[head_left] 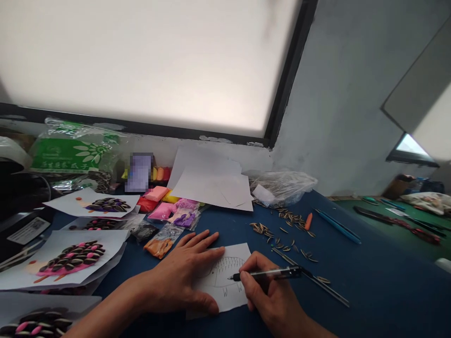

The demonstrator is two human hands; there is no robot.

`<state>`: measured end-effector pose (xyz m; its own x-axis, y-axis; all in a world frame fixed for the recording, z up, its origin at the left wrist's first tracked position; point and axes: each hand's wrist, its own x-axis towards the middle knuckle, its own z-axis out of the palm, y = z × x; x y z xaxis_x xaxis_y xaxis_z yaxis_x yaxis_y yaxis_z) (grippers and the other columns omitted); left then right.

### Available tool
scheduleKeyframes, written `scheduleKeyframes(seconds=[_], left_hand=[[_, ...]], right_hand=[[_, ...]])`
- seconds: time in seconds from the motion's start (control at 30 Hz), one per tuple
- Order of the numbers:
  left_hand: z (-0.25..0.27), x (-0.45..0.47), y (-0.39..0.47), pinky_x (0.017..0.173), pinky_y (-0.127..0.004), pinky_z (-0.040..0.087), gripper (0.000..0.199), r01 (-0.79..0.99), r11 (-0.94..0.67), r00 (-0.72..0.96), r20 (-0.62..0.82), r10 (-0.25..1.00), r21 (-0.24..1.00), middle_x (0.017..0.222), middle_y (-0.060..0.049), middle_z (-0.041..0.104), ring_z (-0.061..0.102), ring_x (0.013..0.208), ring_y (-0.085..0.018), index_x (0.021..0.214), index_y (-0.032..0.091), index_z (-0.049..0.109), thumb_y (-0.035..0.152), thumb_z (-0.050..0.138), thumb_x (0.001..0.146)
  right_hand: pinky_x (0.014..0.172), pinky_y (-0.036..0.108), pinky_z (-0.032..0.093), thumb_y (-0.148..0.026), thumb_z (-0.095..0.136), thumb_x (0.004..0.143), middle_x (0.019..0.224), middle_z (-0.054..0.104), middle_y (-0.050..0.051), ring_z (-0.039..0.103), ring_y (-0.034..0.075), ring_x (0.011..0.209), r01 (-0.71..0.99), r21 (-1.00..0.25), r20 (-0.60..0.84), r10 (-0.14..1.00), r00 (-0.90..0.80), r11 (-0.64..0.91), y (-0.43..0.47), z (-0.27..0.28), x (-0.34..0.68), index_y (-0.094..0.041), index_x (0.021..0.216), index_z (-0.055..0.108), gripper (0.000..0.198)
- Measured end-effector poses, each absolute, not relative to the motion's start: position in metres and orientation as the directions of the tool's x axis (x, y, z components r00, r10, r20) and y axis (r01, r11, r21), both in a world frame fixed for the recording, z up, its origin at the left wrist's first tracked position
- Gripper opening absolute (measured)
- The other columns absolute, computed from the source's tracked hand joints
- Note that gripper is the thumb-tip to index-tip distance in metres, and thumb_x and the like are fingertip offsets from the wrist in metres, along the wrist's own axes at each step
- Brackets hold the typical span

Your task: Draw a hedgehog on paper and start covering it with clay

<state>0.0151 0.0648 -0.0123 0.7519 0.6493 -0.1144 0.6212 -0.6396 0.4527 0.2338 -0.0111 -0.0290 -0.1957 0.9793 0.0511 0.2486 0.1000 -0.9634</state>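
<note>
My right hand (269, 293) grips a black pen (275, 273), its tip over a small sheet of white paper (229, 303). On that paper is a line drawing of an animal (225, 271) with a spiky back and small feet. My left hand (188, 267) lies flat with spread fingers across the paper's left side, covering part of the drawing. Whether the pen tip touches the paper I cannot tell. Right of the paper lie loose sunflower seeds (260, 229) and a thin metal tool (331, 291).
Papers with seed-and-clay hedgehogs (75, 260) lie at the left. Packets of coloured clay (164, 211) and blank white sheets (214, 180) are behind my left hand. Blue tweezers (338, 226), an orange piece (308, 221) and a clear plastic bag (285, 185) lie at the right and back.
</note>
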Motion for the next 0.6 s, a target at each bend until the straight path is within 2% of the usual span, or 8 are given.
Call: scheduleKeyframes(seconds=[0.43, 0.6], left_hand=[[-0.0122, 0.0159, 0.0638, 0.116, -0.065, 0.014, 0.099, 0.631, -0.635, 0.747, -0.13, 0.652, 0.445, 0.163, -0.006, 0.015, 0.009, 0.149, -0.039, 0.152, 0.034, 0.034, 0.079, 0.068, 0.07], [-0.0137, 0.0167, 0.0657, 0.117, -0.062, 0.012, 0.107, 0.636, -0.633, 0.743, -0.129, 0.657, 0.442, 0.162, -0.008, 0.015, 0.01, 0.149, -0.038, 0.154, 0.028, 0.03, 0.082, 0.066, 0.069]], right_hand=[[0.054, 0.024, 0.039, -0.049, 0.053, 0.093, 0.061, 0.045, -0.006, 0.046, 0.012, 0.053, 0.273, -0.955, 0.063, 0.978, -0.199, 0.117, -0.01, -0.0258, 0.2334, -0.02, 0.088, 0.05, 0.03], [0.051, 0.024, 0.039, -0.047, 0.056, 0.091, 0.062, 0.047, -0.005, 0.046, 0.012, 0.051, 0.311, -0.944, 0.058, 0.981, -0.185, 0.114, -0.0088, -0.029, 0.2321, -0.02, 0.088, 0.051, 0.027]])
